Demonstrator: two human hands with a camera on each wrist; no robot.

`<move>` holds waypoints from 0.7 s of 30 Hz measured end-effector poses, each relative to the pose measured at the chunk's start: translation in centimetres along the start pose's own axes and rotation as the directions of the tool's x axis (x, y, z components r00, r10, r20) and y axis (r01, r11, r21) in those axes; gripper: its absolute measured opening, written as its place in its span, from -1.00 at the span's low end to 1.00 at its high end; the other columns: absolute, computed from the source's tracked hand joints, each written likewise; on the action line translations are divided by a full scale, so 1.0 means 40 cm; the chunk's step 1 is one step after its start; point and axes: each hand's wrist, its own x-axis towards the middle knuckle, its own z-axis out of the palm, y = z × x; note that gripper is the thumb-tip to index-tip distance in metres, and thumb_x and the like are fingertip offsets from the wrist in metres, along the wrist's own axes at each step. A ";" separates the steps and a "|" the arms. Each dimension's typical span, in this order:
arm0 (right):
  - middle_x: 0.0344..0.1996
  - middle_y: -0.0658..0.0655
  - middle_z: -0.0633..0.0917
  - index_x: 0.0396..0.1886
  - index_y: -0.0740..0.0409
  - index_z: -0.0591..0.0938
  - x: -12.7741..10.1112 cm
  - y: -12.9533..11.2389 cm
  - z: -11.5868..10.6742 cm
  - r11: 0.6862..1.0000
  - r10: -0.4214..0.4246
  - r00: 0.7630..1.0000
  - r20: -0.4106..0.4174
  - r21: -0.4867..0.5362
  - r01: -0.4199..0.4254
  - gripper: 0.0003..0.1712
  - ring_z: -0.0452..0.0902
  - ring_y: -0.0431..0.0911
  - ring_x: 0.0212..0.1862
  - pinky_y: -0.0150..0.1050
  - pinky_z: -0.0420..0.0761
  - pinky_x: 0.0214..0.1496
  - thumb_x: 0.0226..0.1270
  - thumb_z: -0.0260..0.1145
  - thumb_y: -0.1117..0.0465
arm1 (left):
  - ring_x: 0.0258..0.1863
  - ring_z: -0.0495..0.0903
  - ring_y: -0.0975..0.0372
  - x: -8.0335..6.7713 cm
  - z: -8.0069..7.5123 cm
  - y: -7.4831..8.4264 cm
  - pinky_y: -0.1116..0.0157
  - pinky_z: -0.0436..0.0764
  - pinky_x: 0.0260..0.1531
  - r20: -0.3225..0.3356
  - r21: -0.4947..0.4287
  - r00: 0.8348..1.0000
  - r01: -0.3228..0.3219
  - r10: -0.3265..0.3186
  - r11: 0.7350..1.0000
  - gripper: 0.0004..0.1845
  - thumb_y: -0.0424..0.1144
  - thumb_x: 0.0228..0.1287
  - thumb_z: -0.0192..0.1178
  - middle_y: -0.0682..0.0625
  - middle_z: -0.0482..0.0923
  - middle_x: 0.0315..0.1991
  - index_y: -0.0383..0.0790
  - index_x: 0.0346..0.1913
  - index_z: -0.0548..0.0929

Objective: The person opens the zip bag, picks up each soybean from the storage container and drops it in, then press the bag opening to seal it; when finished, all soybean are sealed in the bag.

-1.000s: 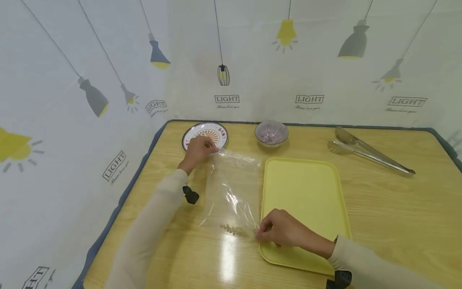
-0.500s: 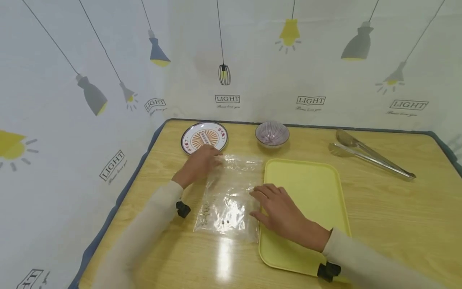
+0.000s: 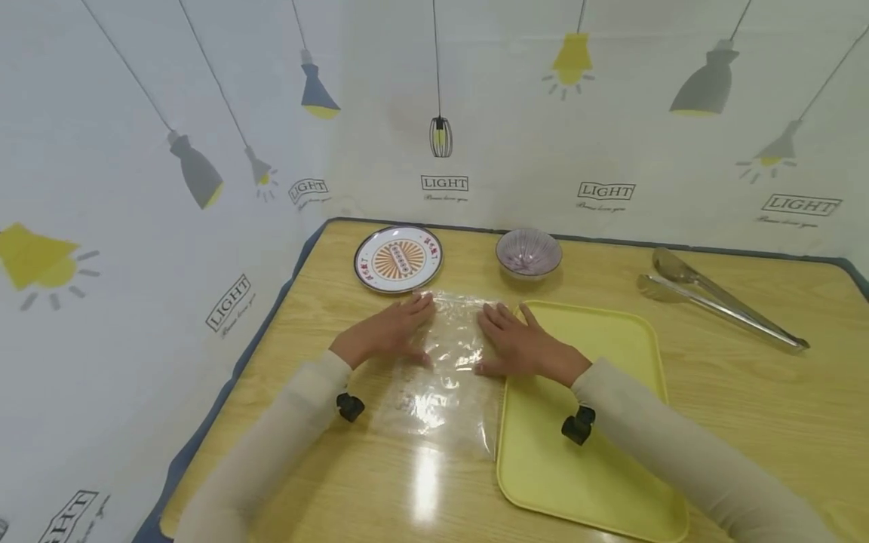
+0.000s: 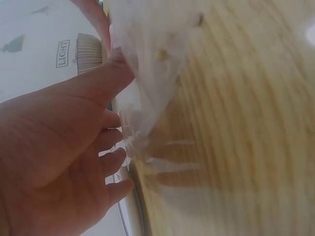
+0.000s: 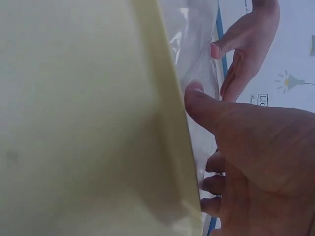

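Note:
A clear plastic bag (image 3: 448,418) lies on the wooden table, its glossy surface full of creases and glare. My left hand (image 3: 392,332) rests on the bag's upper left side with the thumb apart from the fingers. Opposite it, my right hand (image 3: 519,343) touches the upper right side, fingers extended and thumb spread. The right wrist view shows both hands facing each other across the film, the right thumb (image 5: 199,101) at the bag close to the tray's edge. A few small brownish bits (image 4: 162,54) show in the bag in the left wrist view.
A yellow tray (image 3: 584,467) lies right beside the bag, under the right forearm. Behind stand a patterned plate (image 3: 398,260) and a purplish ribbed bowl (image 3: 529,253). Metal tongs (image 3: 729,305) lie at the right. A lamp-printed backdrop (image 3: 380,151) borders the table.
My right hand has moved from the bag's lower right corner up to its upper right side. My left hand has come off the plate's edge, and the bag has been laid flat.

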 end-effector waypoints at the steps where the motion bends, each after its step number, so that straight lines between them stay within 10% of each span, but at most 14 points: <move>1: 0.60 0.36 0.05 0.60 0.32 0.06 -0.002 0.001 0.002 1.000 -0.001 1.000 0.005 -0.003 0.001 0.08 -0.10 0.31 0.62 0.39 -0.19 0.59 0.41 0.23 -0.27 | 0.65 -0.26 -0.05 0.000 0.001 0.003 -0.03 -0.11 0.61 0.015 -0.004 1.000 0.014 -0.014 1.000 0.16 0.29 0.22 0.27 -0.17 -0.27 0.65 -0.26 0.62 -0.10; 21: 0.60 0.34 0.09 0.59 0.32 0.09 -0.046 0.017 0.008 0.998 -0.003 0.987 -0.159 0.063 0.013 -0.06 -0.06 0.27 0.62 0.36 -0.09 0.59 0.51 0.18 -0.16 | 0.64 -0.15 -0.11 0.026 -0.007 -0.013 0.01 -0.01 0.61 -0.131 0.025 0.987 -0.090 0.092 0.996 -0.19 0.03 0.59 -0.05 -0.30 -0.21 0.63 -0.42 0.59 -0.08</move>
